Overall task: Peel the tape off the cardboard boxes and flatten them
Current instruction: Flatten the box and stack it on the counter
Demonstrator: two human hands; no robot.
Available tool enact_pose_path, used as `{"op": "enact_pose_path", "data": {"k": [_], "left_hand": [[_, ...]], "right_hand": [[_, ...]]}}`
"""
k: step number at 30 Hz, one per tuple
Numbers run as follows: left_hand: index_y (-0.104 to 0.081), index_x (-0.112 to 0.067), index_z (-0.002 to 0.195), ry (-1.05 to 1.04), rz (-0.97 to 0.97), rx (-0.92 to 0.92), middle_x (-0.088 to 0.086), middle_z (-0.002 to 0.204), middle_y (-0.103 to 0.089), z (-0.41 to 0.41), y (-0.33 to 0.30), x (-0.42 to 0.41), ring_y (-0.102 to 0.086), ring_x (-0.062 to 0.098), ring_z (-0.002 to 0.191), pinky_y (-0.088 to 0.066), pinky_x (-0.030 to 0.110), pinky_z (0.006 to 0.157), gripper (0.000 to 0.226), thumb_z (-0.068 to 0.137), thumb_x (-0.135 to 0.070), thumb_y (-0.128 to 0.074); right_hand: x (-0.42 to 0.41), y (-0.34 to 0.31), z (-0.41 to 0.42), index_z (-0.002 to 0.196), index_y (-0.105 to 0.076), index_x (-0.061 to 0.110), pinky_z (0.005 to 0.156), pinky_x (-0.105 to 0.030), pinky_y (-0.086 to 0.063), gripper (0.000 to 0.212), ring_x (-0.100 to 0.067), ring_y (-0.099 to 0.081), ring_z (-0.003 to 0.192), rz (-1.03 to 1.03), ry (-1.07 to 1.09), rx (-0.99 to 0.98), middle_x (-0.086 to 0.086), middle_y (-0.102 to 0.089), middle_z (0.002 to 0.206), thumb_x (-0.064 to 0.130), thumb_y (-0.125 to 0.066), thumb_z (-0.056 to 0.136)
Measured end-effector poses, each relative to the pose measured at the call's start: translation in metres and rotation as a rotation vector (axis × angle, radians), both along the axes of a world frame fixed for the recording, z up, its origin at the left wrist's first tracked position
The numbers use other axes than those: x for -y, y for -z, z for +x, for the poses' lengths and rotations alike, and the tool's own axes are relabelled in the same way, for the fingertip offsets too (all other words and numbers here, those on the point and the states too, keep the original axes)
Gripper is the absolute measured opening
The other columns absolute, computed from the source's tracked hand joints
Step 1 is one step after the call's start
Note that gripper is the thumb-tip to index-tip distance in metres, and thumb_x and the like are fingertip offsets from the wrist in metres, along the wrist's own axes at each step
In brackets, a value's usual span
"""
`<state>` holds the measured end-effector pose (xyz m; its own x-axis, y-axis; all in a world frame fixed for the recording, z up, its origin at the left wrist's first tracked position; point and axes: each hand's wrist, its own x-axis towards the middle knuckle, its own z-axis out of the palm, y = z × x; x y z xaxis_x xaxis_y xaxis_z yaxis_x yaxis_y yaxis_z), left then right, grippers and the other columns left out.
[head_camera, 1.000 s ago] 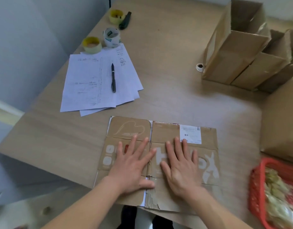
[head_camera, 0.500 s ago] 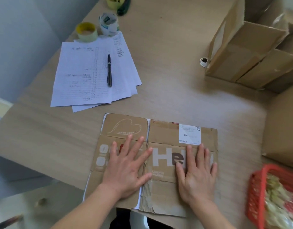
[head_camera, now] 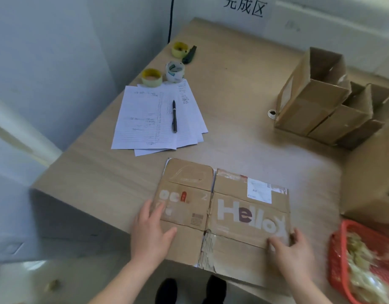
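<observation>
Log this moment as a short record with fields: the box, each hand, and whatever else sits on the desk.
box: flattened cardboard box printed "Hello", lying at the desk's near edge
left hand: at the box's left edge, thumb on top
right hand: grip on the box's right edge, fingers curled round it
unflattened boxes: standing far right
papers: stacked, pen on top
tape rolls: three, beyond the papers
red basket: right, holding pale scraps

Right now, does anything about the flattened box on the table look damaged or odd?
Yes. The flattened box is torn along its centre fold near the front edge, with ragged corrugated board exposed, and its front edge overhangs the table. The left hand and right hand hold its sides.
</observation>
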<state>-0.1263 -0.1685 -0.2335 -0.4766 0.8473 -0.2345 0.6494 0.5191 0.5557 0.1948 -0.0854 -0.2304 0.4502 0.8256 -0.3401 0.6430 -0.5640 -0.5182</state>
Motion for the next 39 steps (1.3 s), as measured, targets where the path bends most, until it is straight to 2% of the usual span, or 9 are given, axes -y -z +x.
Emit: {"op": "enact_pose_path", "data": {"k": [2, 5, 6, 10, 17, 23, 27, 33, 39], "left_hand": [[-0.051, -0.024, 0.142, -0.139, 0.002, 0.110, 0.004, 0.145, -0.045, -0.004, -0.009, 0.006, -0.045, 0.024, 0.130, -0.039, 0.040, 0.108, 0.077, 0.073, -0.029, -0.085], [-0.056, -0.025, 0.134, -0.283, 0.018, 0.249, -0.010, 0.114, -0.063, -0.019, -0.021, 0.022, -0.058, 0.008, 0.093, -0.050, 0.031, 0.087, 0.067, 0.073, -0.024, -0.084], [-0.054, -0.024, 0.136, -0.305, 0.021, 0.275, -0.013, 0.112, -0.065, -0.023, -0.026, 0.030, -0.060, 0.009, 0.094, -0.050, 0.031, 0.086, 0.068, 0.075, -0.023, -0.084], [-0.037, -0.024, 0.152, -0.373, 0.085, 0.257, -0.003, 0.135, -0.060, -0.034, -0.046, 0.065, -0.057, 0.018, 0.121, -0.046, 0.036, 0.103, 0.081, 0.082, -0.029, -0.077], [-0.026, -0.020, 0.157, -0.577, 0.152, 0.056, 0.006, 0.145, -0.047, -0.043, -0.090, 0.161, -0.048, 0.024, 0.131, -0.039, 0.036, 0.104, 0.079, 0.091, -0.036, -0.068], [-0.032, -0.025, 0.152, -0.743, 0.136, -0.046, 0.005, 0.132, -0.053, -0.036, -0.112, 0.257, -0.057, 0.023, 0.115, -0.051, 0.045, 0.096, 0.067, 0.094, -0.040, -0.062], [-0.039, -0.026, 0.146, -0.854, 0.171, -0.085, 0.000, 0.121, -0.058, -0.027, -0.124, 0.320, -0.062, 0.021, 0.103, -0.054, 0.042, 0.086, 0.060, 0.093, -0.036, -0.064], [-0.036, -0.019, 0.149, -1.048, 0.170, -0.097, 0.006, 0.127, -0.056, -0.025, -0.137, 0.414, -0.058, 0.026, 0.112, -0.050, 0.046, 0.094, 0.065, 0.093, -0.035, -0.064], [-0.037, -0.022, 0.148, -1.200, 0.193, -0.115, 0.005, 0.123, -0.056, -0.032, -0.139, 0.516, -0.058, 0.024, 0.108, -0.052, 0.045, 0.090, 0.063, 0.094, -0.039, -0.063]], "right_hand": [[0.004, -0.006, -0.002, 0.141, -0.050, 0.008, 0.096, -0.044, -0.045, 0.078, -0.033, -0.059, 0.117, -0.019, 0.075, -0.092, -0.016, -0.062, 0.130, 0.022, -0.085, 0.072], [0.006, -0.018, -0.005, 0.104, -0.069, 0.011, 0.066, -0.033, -0.048, 0.042, -0.023, -0.065, 0.077, -0.031, 0.094, -0.227, 0.000, -0.074, 0.084, 0.023, -0.088, 0.069], [0.005, -0.021, -0.008, 0.096, -0.070, 0.009, 0.063, -0.033, -0.048, 0.037, -0.021, -0.065, 0.072, -0.030, 0.054, -0.242, 0.002, -0.072, 0.075, 0.028, -0.087, 0.069], [-0.004, -0.029, -0.030, 0.097, -0.065, 0.014, 0.081, -0.045, -0.054, 0.045, -0.029, -0.067, 0.085, 0.034, -0.199, -0.204, -0.004, -0.072, 0.088, 0.052, -0.078, 0.077], [0.011, -0.048, -0.090, 0.096, -0.060, 0.016, 0.062, -0.035, -0.040, 0.056, -0.027, -0.060, 0.077, 0.150, -0.549, -0.213, 0.000, -0.066, 0.083, 0.067, -0.071, 0.075], [0.053, -0.066, -0.144, 0.087, -0.056, 0.017, 0.055, -0.032, -0.037, 0.050, -0.020, -0.058, 0.069, 0.144, -0.778, -0.269, -0.002, -0.065, 0.076, 0.063, -0.072, 0.077], [0.092, -0.080, -0.178, 0.082, -0.052, 0.016, 0.053, -0.034, -0.033, 0.050, -0.021, -0.052, 0.065, 0.160, -0.912, -0.286, -0.004, -0.061, 0.074, 0.063, -0.072, 0.077], [0.164, -0.103, -0.230, 0.079, -0.052, 0.014, 0.050, -0.031, -0.030, 0.055, -0.024, -0.053, 0.062, 0.157, -1.101, -0.308, -0.008, -0.059, 0.069, 0.066, -0.069, 0.076], [0.254, -0.124, -0.284, 0.088, -0.055, 0.020, 0.050, -0.023, -0.033, 0.050, -0.014, -0.056, 0.067, 0.114, -1.242, -0.346, 0.001, -0.061, 0.081, 0.066, -0.069, 0.075]]}}
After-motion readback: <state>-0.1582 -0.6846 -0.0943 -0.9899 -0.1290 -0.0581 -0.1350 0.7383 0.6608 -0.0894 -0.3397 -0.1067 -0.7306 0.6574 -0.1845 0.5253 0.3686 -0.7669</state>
